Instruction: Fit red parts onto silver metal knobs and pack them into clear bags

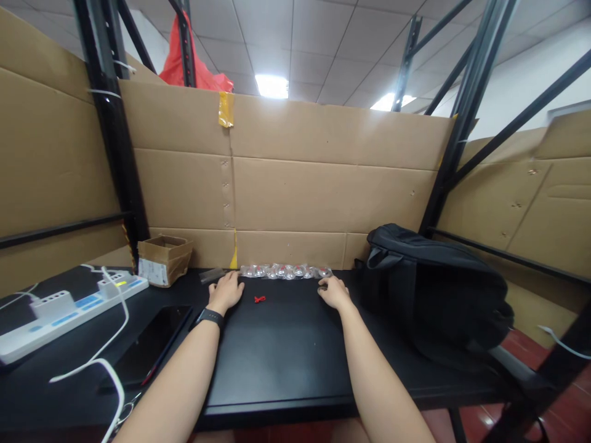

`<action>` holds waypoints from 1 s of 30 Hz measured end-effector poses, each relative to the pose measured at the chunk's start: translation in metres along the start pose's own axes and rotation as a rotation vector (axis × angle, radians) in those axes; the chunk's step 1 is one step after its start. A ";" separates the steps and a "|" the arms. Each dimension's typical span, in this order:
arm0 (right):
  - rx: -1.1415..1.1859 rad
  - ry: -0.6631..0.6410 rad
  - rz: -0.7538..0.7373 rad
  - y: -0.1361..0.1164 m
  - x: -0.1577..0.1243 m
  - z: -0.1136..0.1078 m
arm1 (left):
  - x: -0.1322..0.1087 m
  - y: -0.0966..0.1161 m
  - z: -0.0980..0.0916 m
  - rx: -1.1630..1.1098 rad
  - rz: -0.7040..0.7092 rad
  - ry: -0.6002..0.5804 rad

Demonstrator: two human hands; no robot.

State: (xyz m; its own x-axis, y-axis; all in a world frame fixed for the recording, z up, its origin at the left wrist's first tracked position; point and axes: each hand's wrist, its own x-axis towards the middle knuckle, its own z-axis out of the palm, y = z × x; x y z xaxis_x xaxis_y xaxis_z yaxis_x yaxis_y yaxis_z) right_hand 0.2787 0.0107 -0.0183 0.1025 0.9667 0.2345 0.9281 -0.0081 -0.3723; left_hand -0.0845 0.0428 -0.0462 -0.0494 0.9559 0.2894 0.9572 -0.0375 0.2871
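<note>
My left hand (226,291) rests on the black table (281,351), fingers a little apart, near the left end of a row of small clear plastic packets (286,271). A dark watch is on that wrist. At the row's right end, my right hand (333,291) lies with its fingers curled; whether anything small is under the fingertips cannot be made out. Between the hands, closer to the left one, sits a small red tied item (260,299), touched by neither. A flat clear wrapper (212,275) lies just beyond my left hand.
A black backpack (434,289) stands at the right. On the left are a dark phone or tablet (154,344), a white power strip (69,317) with cables, and an open cardboard box (166,258). Cardboard walls (295,191) close off the back.
</note>
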 end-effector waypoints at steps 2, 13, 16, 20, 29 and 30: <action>-0.005 0.006 0.004 -0.001 0.000 0.001 | 0.001 0.008 0.006 -0.002 0.077 -0.029; 0.009 -0.013 0.007 -0.004 -0.001 0.002 | -0.008 0.020 -0.009 0.167 -0.117 0.105; 0.013 -0.018 0.002 -0.006 -0.002 0.002 | -0.007 0.019 -0.006 0.118 -0.065 0.088; 0.008 -0.032 0.007 -0.008 -0.002 0.003 | -0.007 0.019 -0.002 0.095 -0.050 -0.006; 0.011 -0.042 0.002 -0.011 -0.003 0.001 | -0.002 0.009 -0.007 0.075 -0.153 -0.008; 0.018 -0.036 -0.003 -0.011 -0.003 0.001 | -0.001 0.006 -0.007 0.062 -0.141 -0.054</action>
State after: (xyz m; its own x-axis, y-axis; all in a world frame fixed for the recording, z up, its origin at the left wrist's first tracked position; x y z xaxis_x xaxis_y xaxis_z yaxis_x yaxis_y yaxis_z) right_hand 0.2674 0.0077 -0.0155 0.0861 0.9753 0.2035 0.9218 -0.0005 -0.3877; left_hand -0.0807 0.0399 -0.0386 -0.1712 0.9646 0.2005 0.9575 0.1150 0.2644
